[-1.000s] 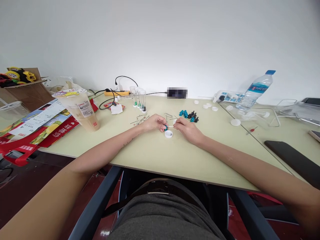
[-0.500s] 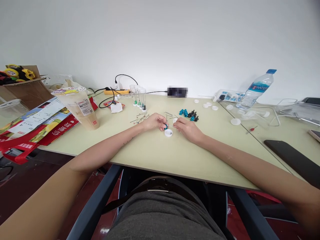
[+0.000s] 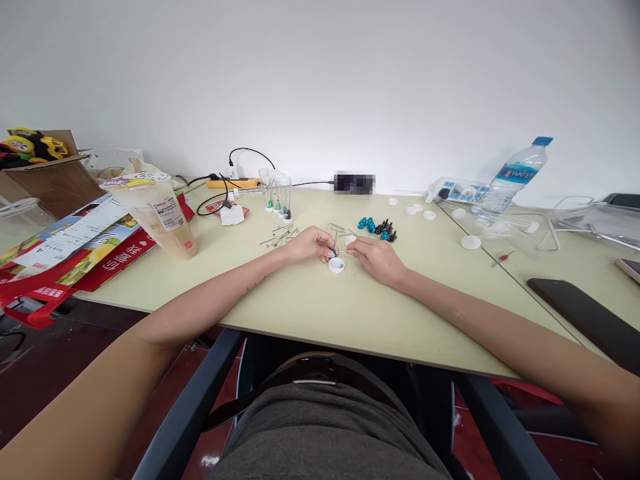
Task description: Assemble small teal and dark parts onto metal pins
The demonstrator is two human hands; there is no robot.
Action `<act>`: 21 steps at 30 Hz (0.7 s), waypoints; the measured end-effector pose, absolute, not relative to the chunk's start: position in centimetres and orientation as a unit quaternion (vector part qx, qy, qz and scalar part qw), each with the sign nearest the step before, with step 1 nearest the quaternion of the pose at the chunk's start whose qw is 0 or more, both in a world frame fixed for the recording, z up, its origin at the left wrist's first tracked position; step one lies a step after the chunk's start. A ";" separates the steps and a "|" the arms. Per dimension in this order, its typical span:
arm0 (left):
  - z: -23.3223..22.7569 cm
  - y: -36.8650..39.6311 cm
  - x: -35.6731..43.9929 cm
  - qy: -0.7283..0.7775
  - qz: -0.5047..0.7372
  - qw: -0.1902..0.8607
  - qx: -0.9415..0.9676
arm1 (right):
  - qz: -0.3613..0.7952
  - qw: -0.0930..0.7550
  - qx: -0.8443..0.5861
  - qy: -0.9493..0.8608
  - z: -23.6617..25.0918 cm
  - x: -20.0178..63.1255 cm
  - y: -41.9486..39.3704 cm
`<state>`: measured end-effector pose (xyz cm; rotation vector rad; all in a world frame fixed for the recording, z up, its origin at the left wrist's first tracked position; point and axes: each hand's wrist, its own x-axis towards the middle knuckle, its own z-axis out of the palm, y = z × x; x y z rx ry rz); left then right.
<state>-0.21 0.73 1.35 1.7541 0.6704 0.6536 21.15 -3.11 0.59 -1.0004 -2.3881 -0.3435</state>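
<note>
My left hand pinches a small teal bead at its fingertips, above a white cap lying open side up on the table. My right hand faces it a few centimetres away and pinches a thin metal pin that points toward the bead. Both forearms rest on the pale green table. Loose pins lie scattered behind my left hand. A cluster of teal and black beads sits behind my right hand.
Clear tubes stand at the back centre. At left are a drink cup, a red paper bag and a cardboard box. A water bottle, white caps, a power strip and a black phone lie right.
My hands have drawn closer together over the white cap, and the pin tip now sits nearer the teal bead. The view shifted slightly upward.
</note>
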 end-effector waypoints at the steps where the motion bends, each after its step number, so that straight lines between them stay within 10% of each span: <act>1: 1.4 0.7 -0.2 0.283 0.274 0.544 0.740 | -0.123 0.262 -0.371 -0.883 0.6 21.1 -3.1; 21: 1.5 1.5 -0.8 0.292 0.303 0.496 0.759 | -0.042 0.258 -0.337 -0.904 0.7 20.8 -3.2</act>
